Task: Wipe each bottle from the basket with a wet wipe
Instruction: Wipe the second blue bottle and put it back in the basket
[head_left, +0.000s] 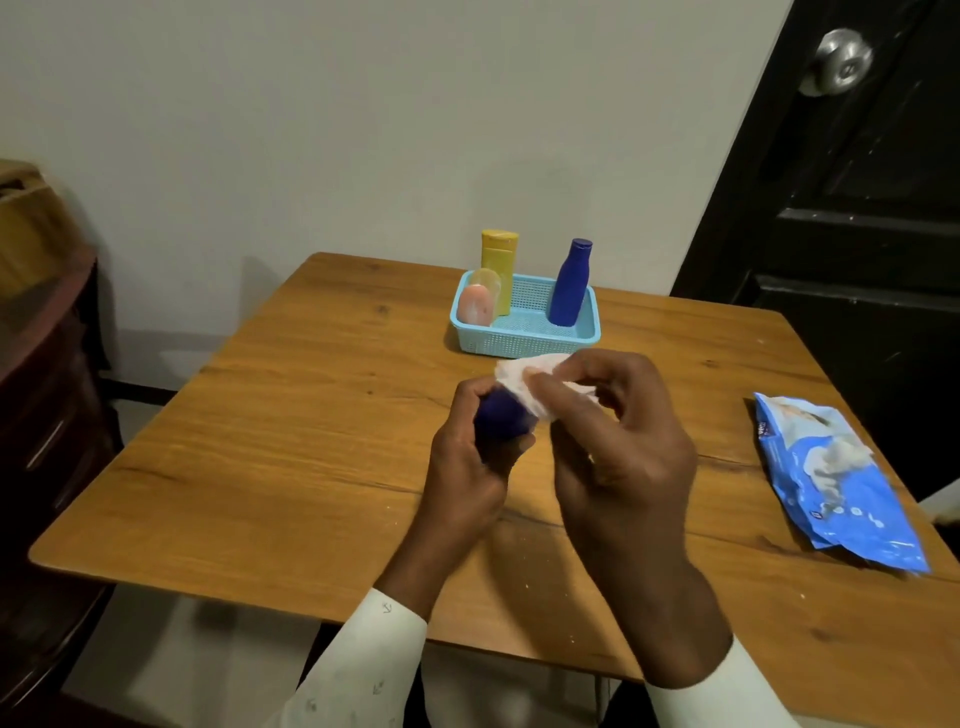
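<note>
Both hands grip: left (470, 457) holds bottle (501, 418) pointing away-right, right (618, 441) pinches wipe (524, 382).

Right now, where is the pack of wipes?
The pack of wipes lies flat near the table's right edge, right of the right hand.

Head-worn view, single camera.
Looks forward and down across the worktop (291, 415) toward the wall (311, 130), hands close below.
</note>
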